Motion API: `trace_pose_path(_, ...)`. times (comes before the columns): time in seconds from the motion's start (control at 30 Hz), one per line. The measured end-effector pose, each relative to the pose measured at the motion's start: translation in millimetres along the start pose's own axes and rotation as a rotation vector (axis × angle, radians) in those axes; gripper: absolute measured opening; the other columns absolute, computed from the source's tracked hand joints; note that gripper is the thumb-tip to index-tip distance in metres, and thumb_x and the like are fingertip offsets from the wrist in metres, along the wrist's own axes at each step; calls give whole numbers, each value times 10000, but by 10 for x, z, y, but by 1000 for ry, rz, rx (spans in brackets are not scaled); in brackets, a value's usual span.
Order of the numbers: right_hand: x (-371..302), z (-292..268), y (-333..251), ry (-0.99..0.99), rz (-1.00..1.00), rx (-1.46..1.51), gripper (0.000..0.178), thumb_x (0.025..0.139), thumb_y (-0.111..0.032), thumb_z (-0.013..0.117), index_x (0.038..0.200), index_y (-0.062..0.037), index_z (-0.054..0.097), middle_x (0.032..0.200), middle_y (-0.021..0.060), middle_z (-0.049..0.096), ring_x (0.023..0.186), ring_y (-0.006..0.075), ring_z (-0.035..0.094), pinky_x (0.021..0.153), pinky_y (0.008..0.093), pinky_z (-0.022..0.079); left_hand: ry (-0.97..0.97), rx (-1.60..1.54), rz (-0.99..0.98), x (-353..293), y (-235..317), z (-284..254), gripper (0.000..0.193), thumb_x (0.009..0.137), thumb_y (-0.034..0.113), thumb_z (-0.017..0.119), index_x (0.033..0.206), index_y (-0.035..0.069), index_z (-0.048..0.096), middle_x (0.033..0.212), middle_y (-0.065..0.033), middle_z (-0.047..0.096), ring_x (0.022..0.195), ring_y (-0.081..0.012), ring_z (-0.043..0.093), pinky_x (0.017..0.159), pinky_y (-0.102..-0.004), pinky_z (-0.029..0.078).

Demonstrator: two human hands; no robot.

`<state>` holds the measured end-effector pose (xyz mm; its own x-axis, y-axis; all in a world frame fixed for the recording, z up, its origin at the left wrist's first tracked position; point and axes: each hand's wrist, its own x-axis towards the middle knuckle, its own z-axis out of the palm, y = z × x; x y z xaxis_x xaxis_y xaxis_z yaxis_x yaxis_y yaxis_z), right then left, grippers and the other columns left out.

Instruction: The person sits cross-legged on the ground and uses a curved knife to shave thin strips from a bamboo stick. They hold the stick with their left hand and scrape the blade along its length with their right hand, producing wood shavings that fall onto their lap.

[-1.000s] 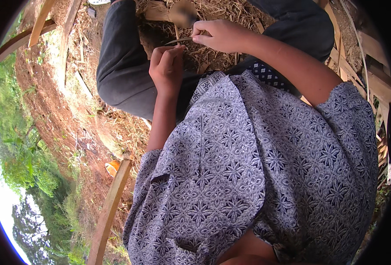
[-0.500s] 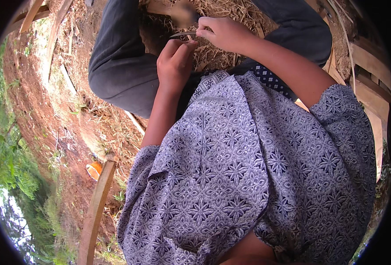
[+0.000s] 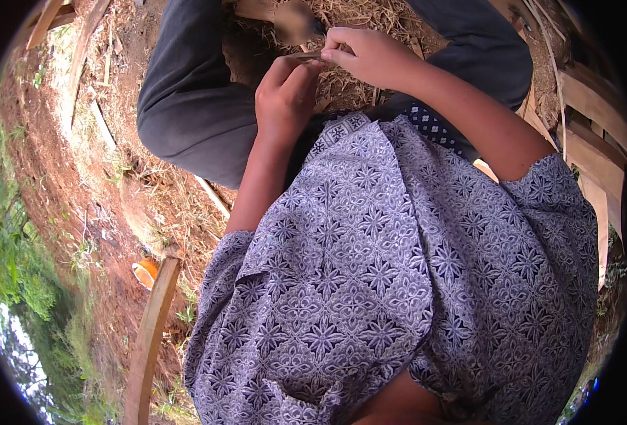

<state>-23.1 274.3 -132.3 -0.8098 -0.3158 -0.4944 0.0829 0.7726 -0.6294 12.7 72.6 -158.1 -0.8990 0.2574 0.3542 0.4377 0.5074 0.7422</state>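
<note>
The right hand (image 3: 366, 57) pinches one end of a thin strip (image 3: 305, 54), with the left hand (image 3: 285, 99) curled close against it, its grip partly hidden. Both hands are near dark trousers (image 3: 193, 120), below a blurred, round tan object (image 3: 294, 23) and pale shavings (image 3: 363, 13) on the ground. A wooden post (image 3: 150, 333) stands beside an orange object (image 3: 145, 273), with green foliage (image 3: 23, 269) further left.
</note>
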Motion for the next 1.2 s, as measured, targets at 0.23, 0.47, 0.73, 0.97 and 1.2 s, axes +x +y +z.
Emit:
trace_pose_path(0.23,384,335,375,70,32,9,275,996,-390,634,1042,-121,667,823,114,685,750,290,677,693,436,514,-135,14,29,-67,-1,4,245,782,-56,771,958,113,743,861,-64,658,739,-239,693,617,-360,560)
trace_pose_path(0.47,689,394,514,109,144,-91,322,989,-474,619,1072,-168,678,828,105,692,764,300,686,700,449,519,-111,26,43,-49,13,18,170,811,13,751,947,109,717,856,-61,624,744,-257,667,613,-380,549)
trace_pose_path(0.73,281,18,465,-29,-81,9,281,1004,-403,630,1030,-126,671,726,61,602,675,207,594,661,381,476,-122,-8,38,-80,-6,16,200,809,8,765,978,108,731,858,-67,624,757,-263,674,619,-382,553)
trace_pose_path(0.97,415,153,483,4,-4,-105,323,989,-451,621,1032,-135,670,755,76,647,721,232,654,689,406,501,-123,5,71,-90,14,57,209,789,40,726,983,117,714,867,-58,603,774,-260,663,636,-378,550)
trace_pose_path(1.2,1087,530,1018,121,-19,-168,361,990,-464,631,1072,-116,677,822,70,666,786,272,661,744,421,517,-145,20,44,-104,17,64,243,784,38,720,1014,117,709,899,-54,617,795,-258,668,647,-385,557)
